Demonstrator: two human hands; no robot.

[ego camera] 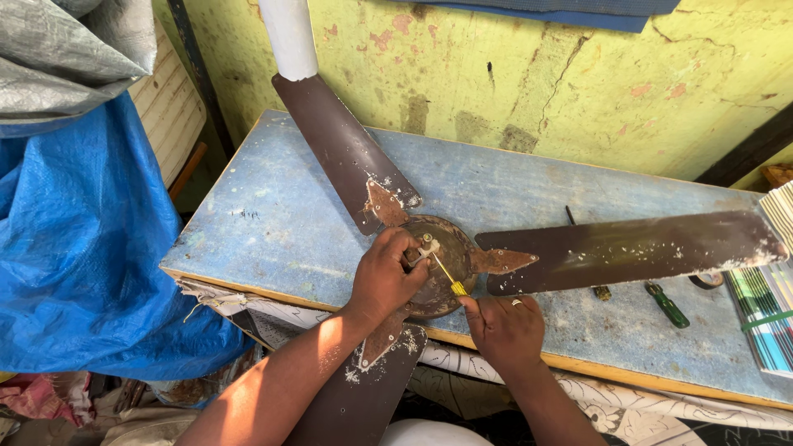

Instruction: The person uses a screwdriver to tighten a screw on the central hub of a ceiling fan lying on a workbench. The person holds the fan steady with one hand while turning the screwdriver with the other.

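Observation:
A brown ceiling fan lies on a worn blue table [281,215]. Its rusty round hub [446,248] sits near the front edge, with three dusty brown blades spreading out: one to the back left [339,140], one to the right [628,248], one over the front edge [363,388]. My left hand [384,277] rests on the hub and pinches a small white part at its centre. My right hand [504,330] grips a thin screwdriver [446,277] with a yellow handle, its tip at that part.
A green-handled screwdriver [667,304], a second tool [600,291] and a tape roll [706,281] lie under the right blade. A striped stack [764,318] is at the far right. A blue tarp [74,248] hangs left. The peeling yellow-green wall [537,74] is behind.

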